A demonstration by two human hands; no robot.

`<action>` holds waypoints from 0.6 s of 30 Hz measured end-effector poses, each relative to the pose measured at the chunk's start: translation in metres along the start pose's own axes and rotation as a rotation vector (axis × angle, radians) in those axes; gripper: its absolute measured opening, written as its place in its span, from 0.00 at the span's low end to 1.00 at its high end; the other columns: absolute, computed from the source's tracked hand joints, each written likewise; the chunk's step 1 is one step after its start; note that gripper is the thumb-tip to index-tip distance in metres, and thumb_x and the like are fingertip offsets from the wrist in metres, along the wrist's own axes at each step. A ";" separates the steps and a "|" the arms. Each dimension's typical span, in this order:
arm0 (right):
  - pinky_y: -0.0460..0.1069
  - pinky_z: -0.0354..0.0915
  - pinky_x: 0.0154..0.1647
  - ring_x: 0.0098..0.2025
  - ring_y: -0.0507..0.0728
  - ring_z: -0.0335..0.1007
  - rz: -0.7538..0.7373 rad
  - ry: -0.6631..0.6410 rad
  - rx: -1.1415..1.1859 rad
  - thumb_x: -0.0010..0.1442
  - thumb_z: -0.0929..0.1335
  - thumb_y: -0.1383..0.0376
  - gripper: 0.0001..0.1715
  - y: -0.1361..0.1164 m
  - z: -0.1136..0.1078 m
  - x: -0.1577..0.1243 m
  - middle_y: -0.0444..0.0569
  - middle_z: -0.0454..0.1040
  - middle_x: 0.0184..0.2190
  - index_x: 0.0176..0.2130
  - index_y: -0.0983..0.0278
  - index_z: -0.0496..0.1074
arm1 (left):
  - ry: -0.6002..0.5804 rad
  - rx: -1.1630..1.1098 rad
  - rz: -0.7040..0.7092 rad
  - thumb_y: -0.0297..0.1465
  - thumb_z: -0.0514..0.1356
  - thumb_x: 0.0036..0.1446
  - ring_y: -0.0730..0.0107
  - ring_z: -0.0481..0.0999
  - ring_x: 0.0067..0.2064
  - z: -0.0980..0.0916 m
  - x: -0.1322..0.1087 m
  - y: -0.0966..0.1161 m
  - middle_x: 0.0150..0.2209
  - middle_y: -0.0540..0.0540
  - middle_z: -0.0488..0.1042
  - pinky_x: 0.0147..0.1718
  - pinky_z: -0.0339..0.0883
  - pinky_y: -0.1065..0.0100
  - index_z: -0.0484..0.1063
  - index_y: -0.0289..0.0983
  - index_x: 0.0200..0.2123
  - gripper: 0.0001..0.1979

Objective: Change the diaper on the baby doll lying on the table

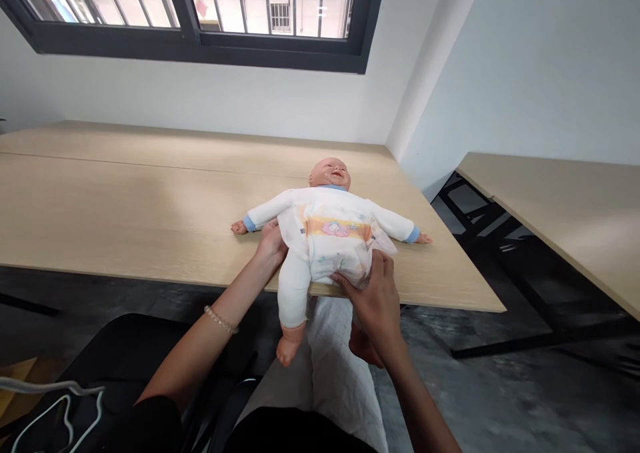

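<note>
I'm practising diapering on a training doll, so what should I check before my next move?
1. Baby doll lying on its back on the table: ok.
2. Doll's head resting on the tabletop: ok.
3. Left hand at the doll's hip, touching it: ok.
4. Right hand on the front of the diaper: ok.
5. Diaper fastened at the sides: cannot tell.
6. Doll's leg supported: not ok, it extends past the table edge.

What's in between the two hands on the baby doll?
In the head view, the doll's white leg and part of its diaper lie between the left hand and the right hand.
</note>
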State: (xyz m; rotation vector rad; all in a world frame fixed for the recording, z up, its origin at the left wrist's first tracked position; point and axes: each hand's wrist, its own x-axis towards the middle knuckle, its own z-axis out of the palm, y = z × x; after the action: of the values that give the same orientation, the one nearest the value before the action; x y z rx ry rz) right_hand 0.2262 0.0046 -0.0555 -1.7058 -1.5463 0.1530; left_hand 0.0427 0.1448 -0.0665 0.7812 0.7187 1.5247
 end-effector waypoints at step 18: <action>0.62 0.70 0.42 0.53 0.73 0.69 0.044 -0.048 -0.054 0.56 0.68 0.36 0.43 -0.004 -0.002 0.000 0.61 0.66 0.55 0.56 0.63 0.61 | 0.253 0.162 0.157 0.28 0.72 0.40 0.78 0.71 0.26 -0.020 -0.028 0.036 0.25 0.56 0.68 0.28 0.71 0.75 0.76 0.37 0.41 0.20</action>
State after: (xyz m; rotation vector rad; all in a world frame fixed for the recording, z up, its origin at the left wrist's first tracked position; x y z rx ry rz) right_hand 0.2244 0.0037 -0.0514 -1.7905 -1.5609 0.1771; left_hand 0.0068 0.1140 -0.0509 0.7875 0.9980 1.7429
